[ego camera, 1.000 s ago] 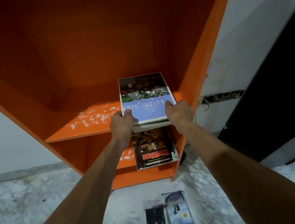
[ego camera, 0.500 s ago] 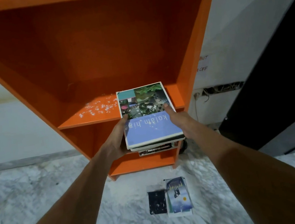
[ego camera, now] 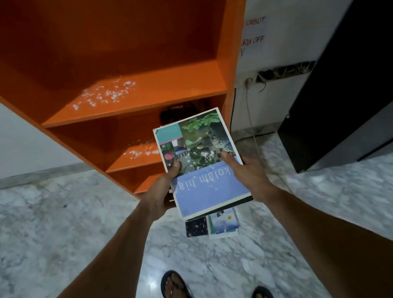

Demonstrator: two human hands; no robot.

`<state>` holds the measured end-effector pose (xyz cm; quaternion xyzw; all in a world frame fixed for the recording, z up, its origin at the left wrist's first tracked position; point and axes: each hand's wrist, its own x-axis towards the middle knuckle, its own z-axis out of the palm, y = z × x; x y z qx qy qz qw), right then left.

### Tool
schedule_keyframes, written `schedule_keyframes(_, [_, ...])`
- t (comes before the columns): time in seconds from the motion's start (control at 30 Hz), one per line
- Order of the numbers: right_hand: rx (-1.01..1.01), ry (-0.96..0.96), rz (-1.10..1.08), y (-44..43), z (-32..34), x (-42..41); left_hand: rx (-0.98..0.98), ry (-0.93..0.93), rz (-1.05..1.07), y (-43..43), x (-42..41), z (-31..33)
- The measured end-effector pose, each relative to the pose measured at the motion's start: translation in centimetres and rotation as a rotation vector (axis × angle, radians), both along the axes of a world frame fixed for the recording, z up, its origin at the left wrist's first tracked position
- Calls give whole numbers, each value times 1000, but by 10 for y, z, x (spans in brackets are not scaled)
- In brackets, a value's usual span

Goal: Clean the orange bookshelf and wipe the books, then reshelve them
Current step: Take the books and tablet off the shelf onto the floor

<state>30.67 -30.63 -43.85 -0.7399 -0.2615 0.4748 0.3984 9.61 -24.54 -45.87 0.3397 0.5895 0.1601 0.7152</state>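
I hold a small stack of books (ego camera: 208, 187) in front of the orange bookshelf (ego camera: 138, 99), clear of its shelves. The top book has a blue lower cover and garden photos. My left hand (ego camera: 163, 189) grips the stack's left edge with the thumb on the cover. My right hand (ego camera: 247, 174) grips the right edge the same way. White crumbs (ego camera: 107, 94) lie scattered on the upper shelf and more crumbs (ego camera: 140, 153) on the shelf below. A dark book (ego camera: 180, 112) lies deep on a lower shelf.
Two books (ego camera: 222, 223) lie on the marble floor (ego camera: 50, 232) under the stack. My sandalled feet (ego camera: 181, 297) stand just behind them. A black cabinet (ego camera: 357, 75) stands to the right, with a wall socket and hanging cable (ego camera: 250, 106) beside the shelf.
The stack has come off the shelf and moved toward me and downward. My view has tipped down, so the floor and my feet show.
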Motion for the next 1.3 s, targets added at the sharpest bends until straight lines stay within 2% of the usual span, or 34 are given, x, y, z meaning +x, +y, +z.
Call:
schedule_keyframes(0.23, [-170,-32,-93,-37,-129,28,-126,45,-80,-21,27,-121])
schedule_keyframes(0.43, [-233,-71,-162,-52,-280,53,-202,91,-173,-21,56,-269])
schedule_keyframes(0.53, [-254,-100,-199,-60,-365,65,-249,117,-152,-24,74,-359])
schedule_keyframes(0.83, [-275,-149,-181,-65,-549,73,-303,145,-104,-21,90,-545])
schedule_keyframes(0.97, [-294,-175,-151,-59,-599,64,-289,183,-42,-19,88,-593])
schedule_keyframes(1.13, [-305,-221,-99,-52,-628,57,-270,210,46,-15,78,-636])
schedule_keyframes(1.3, [-371,-170,-85,-51,-628,52,-274,198,48,-19,77,-628])
